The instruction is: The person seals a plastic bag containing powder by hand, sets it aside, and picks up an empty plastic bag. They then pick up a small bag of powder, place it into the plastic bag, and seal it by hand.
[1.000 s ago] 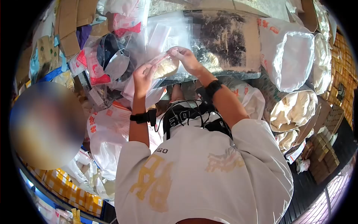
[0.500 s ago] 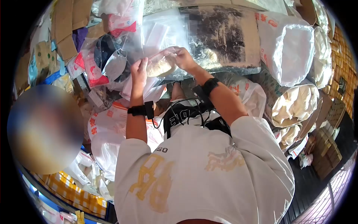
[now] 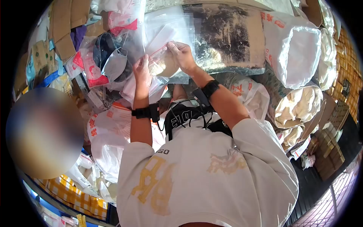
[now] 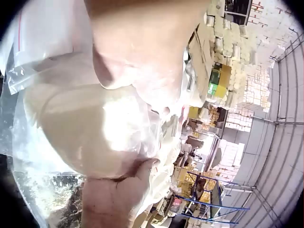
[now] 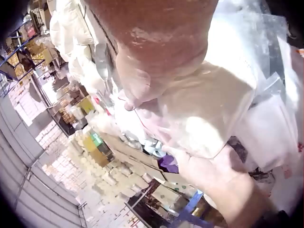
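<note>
Bag [image 3: 164,69] of pale stuff, held over near side of messy bench [image 3: 230,41]. Pinched by left hand [image 3: 142,72] and right hand [image 3: 183,58], toward opposite ends of red strip [image 3: 158,49]. Looks filled; closing probably left, can't tell. Clear bags [image 3: 188,25] just beyond, maybe snaggy. Packets [image 3: 99,81] crowding left, plastic-lined sack [image 3: 278,45] far right.

Storage room: dark flooring [image 3: 314,183] lies at lower right of the head view; the left wrist view shows stacked cartons [image 4: 254,97], a blue metal frame [image 4: 216,196] and pale ribbed panelling [image 4: 287,156], wall or roof indistinguishable. Strong light bleaches surfaces.
</note>
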Tool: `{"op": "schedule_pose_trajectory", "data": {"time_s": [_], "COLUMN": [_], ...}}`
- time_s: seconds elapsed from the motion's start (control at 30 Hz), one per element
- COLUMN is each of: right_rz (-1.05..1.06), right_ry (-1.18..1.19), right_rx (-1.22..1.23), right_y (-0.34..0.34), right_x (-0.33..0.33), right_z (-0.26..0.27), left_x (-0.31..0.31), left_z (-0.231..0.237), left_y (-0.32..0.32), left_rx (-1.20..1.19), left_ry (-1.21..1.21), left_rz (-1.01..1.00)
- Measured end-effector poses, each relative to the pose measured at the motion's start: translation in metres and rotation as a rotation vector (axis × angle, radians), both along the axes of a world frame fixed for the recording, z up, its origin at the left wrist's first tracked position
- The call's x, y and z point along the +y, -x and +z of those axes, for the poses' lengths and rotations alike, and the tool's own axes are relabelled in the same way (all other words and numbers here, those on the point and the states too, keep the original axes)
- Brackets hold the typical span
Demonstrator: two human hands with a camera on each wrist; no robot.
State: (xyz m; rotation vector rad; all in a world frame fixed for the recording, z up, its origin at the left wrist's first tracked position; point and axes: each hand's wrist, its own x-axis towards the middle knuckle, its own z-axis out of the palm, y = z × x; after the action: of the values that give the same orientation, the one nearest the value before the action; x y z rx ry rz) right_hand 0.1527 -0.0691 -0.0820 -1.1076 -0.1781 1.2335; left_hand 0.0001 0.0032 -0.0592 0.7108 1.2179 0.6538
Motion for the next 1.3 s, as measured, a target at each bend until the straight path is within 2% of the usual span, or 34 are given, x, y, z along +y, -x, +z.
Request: {"op": "schedule_pose_trajectory", "data": {"time_s": [0.07, 0.17, 0.27, 0.37, 0.47, 0.57, 0.67, 0.77, 0.9, 1.0, 1.1, 1.2, 1.3], "right_rz": [0.025, -0.059, -0.101, -0.115, -0.078, -0.137, -0.278, -0.283, -0.317, -0.319, -0.303, -0.278, -0.274], "right_ry": [-0.022, -0.059, -0.02, -0.044, -0.01, -0.015, 0.069, 0.119, 0.105, 0.134, 0.161, 0.183, 0.158], "right_rx": [-0.063, -0.039, -0.005, 0.019, -0.055, -0.056, -0.025, -0.072, -0.061, -0.054, -0.116, -0.152, -0.124], "right_y": [-0.003, -0.001, 0.001, 0.006, 0.005, 0.011, 0.016, 0.016, 0.016, 0.015, 0.014, 0.014, 0.014], "right_x": [-0.004, -0.006, -0.008, -0.009, -0.01, -0.008, -0.002, -0.001, 0.002, 0.005, 0.003, 0.005, 0.01], "right_z": [0.008, 0.027, 0.037, 0.026, 0.03, 0.031, 0.029, 0.027, 0.029, 0.032, 0.025, 0.02, 0.015], "left_x": [0.0, -0.001, -0.003, -0.005, 0.005, 0.009, 0.016, 0.019, 0.016, 0.023, 0.029, 0.029, 0.018], "left_z": [-0.001, 0.011, 0.011, 0.033, 0.033, 0.059, 0.056, 0.029, 0.019, 0.023, 0.054, 0.087, 0.07], "left_y": [0.006, 0.011, 0.015, 0.01, 0.012, -0.005, -0.008, 0.002, 0.004, 0.003, -0.013, -0.035, -0.046], "left_rx": [-0.045, 0.17, 0.25, 0.161, 0.386, 0.572, 0.543, 0.296, 0.15, 0.198, 0.371, 0.684, 0.637], "left_ry": [-0.074, -0.377, -0.529, -0.509, -0.551, -0.704, -0.652, -0.535, -0.381, -0.425, -0.521, -0.733, -0.902], "left_rz": [-0.033, -0.218, -0.303, -0.389, -0.573, -0.694, -0.791, -0.665, -0.54, -0.629, -0.849, -1.068, -0.847]}}
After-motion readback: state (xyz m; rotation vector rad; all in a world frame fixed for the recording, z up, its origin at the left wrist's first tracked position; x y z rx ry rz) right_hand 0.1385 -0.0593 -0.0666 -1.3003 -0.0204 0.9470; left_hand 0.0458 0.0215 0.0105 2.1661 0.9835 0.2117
